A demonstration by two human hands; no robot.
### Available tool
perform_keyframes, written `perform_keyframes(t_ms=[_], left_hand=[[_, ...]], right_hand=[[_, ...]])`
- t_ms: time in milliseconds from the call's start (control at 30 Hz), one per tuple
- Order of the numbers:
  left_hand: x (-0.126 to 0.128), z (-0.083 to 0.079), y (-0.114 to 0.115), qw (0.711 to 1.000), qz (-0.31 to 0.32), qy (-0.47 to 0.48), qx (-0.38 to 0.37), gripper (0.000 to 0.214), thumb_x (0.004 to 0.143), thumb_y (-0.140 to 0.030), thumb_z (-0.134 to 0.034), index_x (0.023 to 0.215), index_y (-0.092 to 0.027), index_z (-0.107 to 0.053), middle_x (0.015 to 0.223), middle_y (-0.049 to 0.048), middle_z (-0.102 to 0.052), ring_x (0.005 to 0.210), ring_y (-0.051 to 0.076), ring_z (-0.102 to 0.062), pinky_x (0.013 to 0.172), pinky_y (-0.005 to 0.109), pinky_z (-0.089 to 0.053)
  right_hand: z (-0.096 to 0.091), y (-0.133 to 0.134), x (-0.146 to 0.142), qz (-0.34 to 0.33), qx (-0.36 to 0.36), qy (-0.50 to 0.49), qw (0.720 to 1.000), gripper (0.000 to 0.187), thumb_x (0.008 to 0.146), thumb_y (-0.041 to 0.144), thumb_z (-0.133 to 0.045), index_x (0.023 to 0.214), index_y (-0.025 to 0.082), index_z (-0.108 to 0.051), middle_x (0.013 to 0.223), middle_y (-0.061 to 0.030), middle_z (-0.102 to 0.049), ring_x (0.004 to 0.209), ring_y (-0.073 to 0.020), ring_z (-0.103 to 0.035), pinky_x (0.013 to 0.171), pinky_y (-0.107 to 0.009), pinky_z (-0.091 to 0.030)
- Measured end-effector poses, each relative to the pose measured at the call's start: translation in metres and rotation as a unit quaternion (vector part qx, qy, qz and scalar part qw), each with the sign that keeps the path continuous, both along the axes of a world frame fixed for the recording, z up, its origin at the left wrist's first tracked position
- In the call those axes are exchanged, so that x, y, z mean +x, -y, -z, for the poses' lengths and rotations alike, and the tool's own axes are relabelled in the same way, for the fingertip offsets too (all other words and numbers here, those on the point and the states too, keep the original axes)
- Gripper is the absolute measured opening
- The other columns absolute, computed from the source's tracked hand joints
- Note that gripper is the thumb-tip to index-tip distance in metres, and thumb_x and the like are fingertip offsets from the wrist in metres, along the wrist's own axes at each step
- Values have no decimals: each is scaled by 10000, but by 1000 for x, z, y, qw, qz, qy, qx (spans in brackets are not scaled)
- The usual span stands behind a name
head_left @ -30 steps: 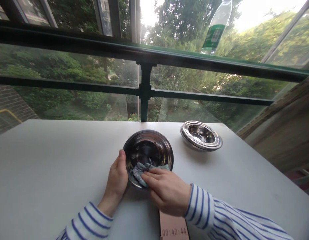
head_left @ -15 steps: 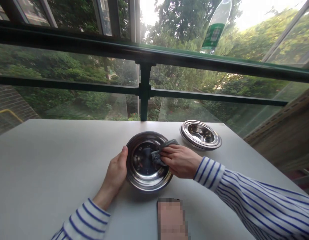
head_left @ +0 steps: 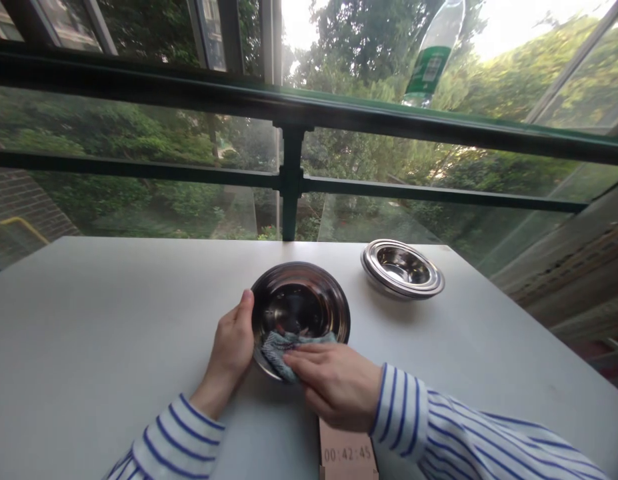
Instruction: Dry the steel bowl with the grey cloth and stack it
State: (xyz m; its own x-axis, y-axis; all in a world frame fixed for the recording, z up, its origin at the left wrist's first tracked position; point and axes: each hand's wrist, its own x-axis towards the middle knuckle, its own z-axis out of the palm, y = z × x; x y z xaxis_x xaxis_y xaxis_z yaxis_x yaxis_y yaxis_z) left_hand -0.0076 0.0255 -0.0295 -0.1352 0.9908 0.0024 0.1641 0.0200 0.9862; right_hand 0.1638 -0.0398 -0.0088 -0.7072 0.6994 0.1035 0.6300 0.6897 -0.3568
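Steel bowls point(head_left: 403, 269) — beside held bowl point(head_left: 299, 300) — timer screen point(head_left: 347, 455) near right hand point(head_left: 333, 387)

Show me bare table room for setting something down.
Widest bare patch: the white tabletop left of the left hand. Another lies right of the right hand, below the far steel bowl. Crowded: around the held steel bowl, cloth and pink timer.

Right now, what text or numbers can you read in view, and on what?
"00:42:45": digits on the pinkish screen at the table's near edge.
Green label on the plastic bottle: has markings, too small and blurred to read.
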Motion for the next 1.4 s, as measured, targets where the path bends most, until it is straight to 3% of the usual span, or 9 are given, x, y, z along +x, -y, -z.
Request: perform_keyframes(t_ms=[167, 367, 467, 633, 733, 833, 1000, 1233, 1400], left_hand=[[-1, -2, 0, 999, 31, -4, 2, 561, 712, -619, -458, 776, -108, -680, 732, 89, -694, 792, 248, -605, 681, 288, -441], [0, 2, 1, 1000, 3, -12, -10, 587, 731, -621, -427, 786, -94, -680, 714, 79, -691, 744, 238, -601, 658, 292, -438], [-1, -1, 1, 1000, 28, -8, -11, 566, 743, -597, -438, 832, -96, -685, 779, 87, -701, 813, 246, -607, 717, 299, -437], [2, -11, 0, 994, 102, 13, -20, 519, 750, -558, -469, 877, -108, -694, 861, 98, -708, 891, 250, -612, 821, 314, -419], [3, -12, 0, 992, 117, 17, -41, 529, 743, -564, -475, 888, -104, -695, 850, 103, -712, 889, 259, -618, 806, 328, -432], [0, -11, -1, 989, 128, 22, -65, 553, 730, -572, -486, 903, -87, -689, 834, 111, -713, 903, 271, -615, 781, 338, -449], [-2, -9, -2, 990, 124, 40, -61, 531, 737, -548, -499, 924, -86, -682, 845, 105, -713, 919, 259, -613, 803, 327, -446], [4, 0, -3, 994, 99, 47, -16, 541, 754, -554, -469, 942, -92, -678, 902, 99, -705, 891, 250, -621, 823, 323, -443], [1, -3, -3, 997, 74, 22, -14, 551, 751, -563, -464, 928, -90, -685, 905, 106, -704, 897, 252, -618, 810, 313, -440]], right_hand=[[-10, -13, 39, 18, 64, 117, 991, 331, 768, 171, -446, 1071, 111, -564, 1130, -138, -595, 1067, -233, -516, 935, -386, -358], [-1, 6, 8, 27, 17, 34, 999, 330, 742, 147, -435, 1050, 129, -550, 1121, -91, -604, 1045, -191, -524, 884, -298, -407], [-4, 7, 14, 7, 13, 56, 998, 308, 751, 134, -426, 1022, 140, -573, 1037, -70, -641, 972, -181, -558, 866, -296, -422], [-18, -34, 52, -27, 122, 193, 973, 258, 757, 155, -505, 976, 90, -622, 1036, -128, -643, 1071, -228, -516, 955, -351, -364], [-21, -65, 51, -72, 217, 242, 943, 258, 845, 113, -422, 1006, 66, -618, 1108, -143, -613, 1154, -215, -459, 1013, -358, -306], [-19, -79, 41, -87, 234, 251, 935, 282, 880, 95, -365, 989, 69, -623, 1135, -131, -601, 1174, -202, -441, 1018, -360, -301], [-19, -54, 46, -71, 200, 251, 945, 220, 793, 132, -486, 939, 55, -631, 1015, -146, -649, 1072, -236, -519, 965, -360, -353], [-15, 6, 20, -12, -34, 100, 994, 224, 711, 89, -449, 872, 152, -592, 853, -53, -668, 816, -162, -600, 748, -243, -453], [-8, 8, 4, 4, -58, 49, 997, 265, 724, 89, -424, 936, 157, -569, 890, -56, -657, 801, -157, -595, 685, -228, -450]])
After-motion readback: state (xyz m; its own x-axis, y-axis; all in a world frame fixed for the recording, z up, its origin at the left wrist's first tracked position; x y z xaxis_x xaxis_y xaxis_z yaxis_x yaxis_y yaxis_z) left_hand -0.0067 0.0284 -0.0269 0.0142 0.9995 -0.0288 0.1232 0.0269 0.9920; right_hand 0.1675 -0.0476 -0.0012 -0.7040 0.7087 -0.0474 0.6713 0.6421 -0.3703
